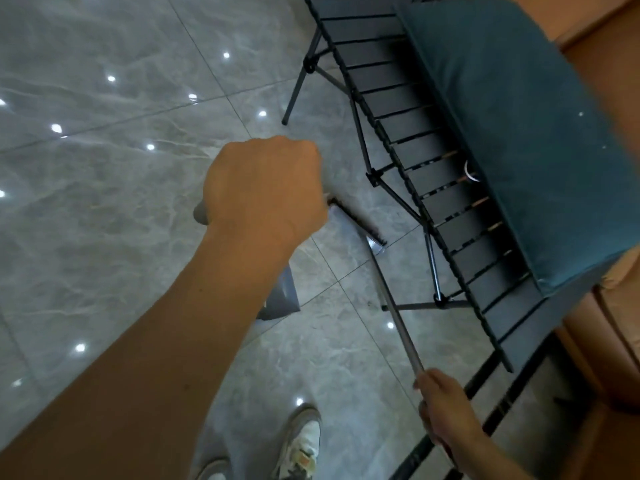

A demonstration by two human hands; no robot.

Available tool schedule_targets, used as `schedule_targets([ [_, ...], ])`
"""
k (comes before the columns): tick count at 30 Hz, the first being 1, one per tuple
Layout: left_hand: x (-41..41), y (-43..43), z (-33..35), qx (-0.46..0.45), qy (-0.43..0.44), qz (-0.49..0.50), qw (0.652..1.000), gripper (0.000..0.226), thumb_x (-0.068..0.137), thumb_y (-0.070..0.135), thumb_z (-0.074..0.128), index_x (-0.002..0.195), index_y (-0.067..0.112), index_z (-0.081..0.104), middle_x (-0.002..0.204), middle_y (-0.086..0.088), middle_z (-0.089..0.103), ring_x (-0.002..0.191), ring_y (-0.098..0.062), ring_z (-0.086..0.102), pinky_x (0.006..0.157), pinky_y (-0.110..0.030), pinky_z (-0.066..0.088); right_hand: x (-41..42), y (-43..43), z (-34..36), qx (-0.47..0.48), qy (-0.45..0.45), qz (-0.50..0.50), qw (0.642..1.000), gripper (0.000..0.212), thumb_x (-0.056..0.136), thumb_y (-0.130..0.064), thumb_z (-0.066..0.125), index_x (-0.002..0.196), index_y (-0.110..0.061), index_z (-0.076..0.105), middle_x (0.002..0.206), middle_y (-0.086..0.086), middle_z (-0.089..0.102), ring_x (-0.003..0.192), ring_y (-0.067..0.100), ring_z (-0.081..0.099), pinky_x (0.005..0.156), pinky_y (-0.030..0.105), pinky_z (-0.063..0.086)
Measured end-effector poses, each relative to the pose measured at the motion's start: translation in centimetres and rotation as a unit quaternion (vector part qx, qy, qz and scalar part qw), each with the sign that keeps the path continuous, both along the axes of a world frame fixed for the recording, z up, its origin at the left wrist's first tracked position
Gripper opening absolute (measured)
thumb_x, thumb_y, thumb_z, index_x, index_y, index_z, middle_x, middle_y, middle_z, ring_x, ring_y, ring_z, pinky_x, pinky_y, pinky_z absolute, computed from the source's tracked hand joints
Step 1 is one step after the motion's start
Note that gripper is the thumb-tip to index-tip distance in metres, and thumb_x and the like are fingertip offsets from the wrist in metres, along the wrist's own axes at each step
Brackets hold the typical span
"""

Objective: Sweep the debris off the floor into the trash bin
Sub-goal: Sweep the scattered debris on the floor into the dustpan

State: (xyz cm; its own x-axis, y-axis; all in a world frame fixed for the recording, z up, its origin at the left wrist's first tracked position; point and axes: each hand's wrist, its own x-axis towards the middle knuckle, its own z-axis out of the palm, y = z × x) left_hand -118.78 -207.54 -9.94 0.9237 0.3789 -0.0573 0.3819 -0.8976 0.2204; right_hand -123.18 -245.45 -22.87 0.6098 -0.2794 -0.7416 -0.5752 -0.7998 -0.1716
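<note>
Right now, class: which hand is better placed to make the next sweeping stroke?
Right. The right hand grips the broom pole, bristles down by the dustpan; the left hand only grips its handle.

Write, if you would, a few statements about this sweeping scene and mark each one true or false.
1. The right hand grips the stick. True.
2. The bristles are white. False: they are black.
3. The left hand is open and holds nothing. False: its fingers are curled round a grey handle.
4. A black slatted table stands to the right of the bristles. True.
5. The floor is carpeted. False: it is glossy grey tile that reflects ceiling lights.
</note>
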Motion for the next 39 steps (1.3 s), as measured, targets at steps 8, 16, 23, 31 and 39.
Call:
schedule_targets([
  [8, -0.6, 0.1, -1.0, 0.0, -0.048, -0.016, 0.999, 0.032, 0.091, 0.031, 0.062, 0.066, 0.02, 0.046, 0.06, -0.001, 0.045, 0.05, -0.018, 0.038, 0.05, -0.026, 0.02, 8.0, 2.0, -5.3, 0.04, -0.1, -0.095, 0.99, 0.022, 0.107, -0.018, 0.038, 0.104, -0.003, 0.054, 0.06, 0.008, 0.041, 0.045, 0.016, 0.036, 0.044, 0.028, 0.03],
  [16, -2.1, 0.2, -1.4, -0.008, -0.067, -0.018, 0.998, 0.032, 0.089, 0.033, 0.065, 0.062, 0.018, 0.054, 0.056, -0.003, 0.048, 0.049, -0.023, 0.044, 0.053, -0.028, 0.03, 7.6, 3.1, -5.8, -0.005, 0.032, -0.078, 0.996, 0.023, 0.107, -0.017, 0.037, 0.106, -0.003, 0.055, 0.066, 0.01, 0.05, 0.046, 0.019, 0.044, 0.045, 0.027, 0.035],
  [23, -3.2, 0.0, 0.5, -0.045, -0.009, 0.017, 0.999, 0.037, 0.09, 0.03, 0.062, 0.058, 0.021, 0.048, 0.057, 0.001, 0.047, 0.049, -0.017, 0.042, 0.049, -0.027, 0.024, -8.2, 0.8, 4.1, 0.126, 0.158, -0.239, 0.95, 0.017, 0.102, -0.017, 0.041, 0.088, -0.008, 0.043, 0.051, 0.004, 0.022, 0.039, 0.011, 0.019, 0.044, 0.019, 0.015],
  [31, -3.6, -0.1, 0.6, -0.044, -0.006, 0.021, 0.999, 0.035, 0.088, 0.028, 0.064, 0.057, 0.018, 0.053, 0.054, -0.002, 0.051, 0.047, -0.019, 0.044, 0.048, -0.025, 0.027, -1.5, 5.9, 0.9, 0.106, 0.032, -0.127, 0.986, 0.018, 0.102, -0.019, 0.036, 0.1, -0.009, 0.051, 0.053, 0.005, 0.038, 0.035, 0.015, 0.031, 0.039, 0.021, 0.029],
  [39, -6.5, 0.1, 1.6, -0.05, 0.064, 0.015, 0.997, 0.034, 0.094, 0.036, 0.06, 0.066, 0.016, 0.063, 0.058, -0.004, 0.058, 0.05, -0.02, 0.051, 0.051, -0.025, 0.032, -3.8, 0.3, 0.0, 0.007, 0.091, 0.04, 0.995, 0.037, 0.109, -0.03, 0.032, 0.13, -0.006, 0.049, 0.081, 0.015, 0.058, 0.052, 0.02, 0.048, 0.043, 0.024, 0.042],
])
